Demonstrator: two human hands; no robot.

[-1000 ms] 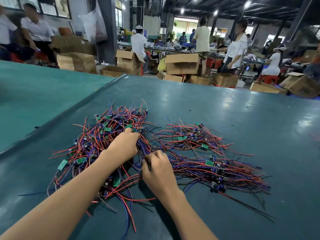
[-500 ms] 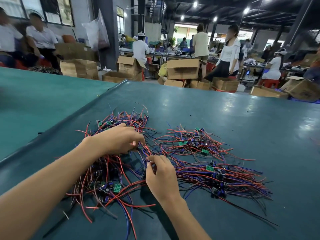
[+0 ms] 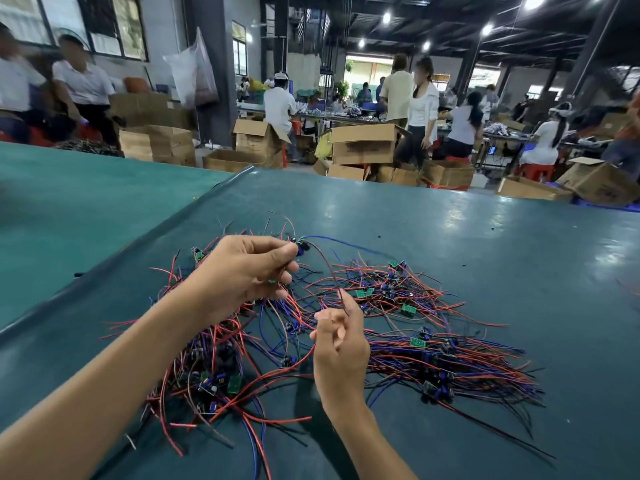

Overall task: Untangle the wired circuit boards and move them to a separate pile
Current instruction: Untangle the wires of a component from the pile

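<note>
A tangled heap of small green circuit boards with red, blue and black wires (image 3: 221, 362) lies on the dark teal table (image 3: 450, 244) at the left. A neater pile of wired boards (image 3: 433, 351) spreads to the right. My left hand (image 3: 242, 271) is raised over the tangled heap, pinching one wired board (image 3: 300, 244) between thumb and fingers; its blue wire trails right. My right hand (image 3: 337, 348) is just below, with fingertips pinching a thin dark wire (image 3: 343, 301) that runs up toward that board.
A raised seam (image 3: 145, 237) separates this table from a lighter green surface (image 3: 69, 202) at the left. Beyond the far edge stand several cardboard boxes (image 3: 363, 143) and people working at benches.
My left hand has lifted off the tangled heap and now holds one wired board up. My right hand has risen slightly and grips one of its wires.
</note>
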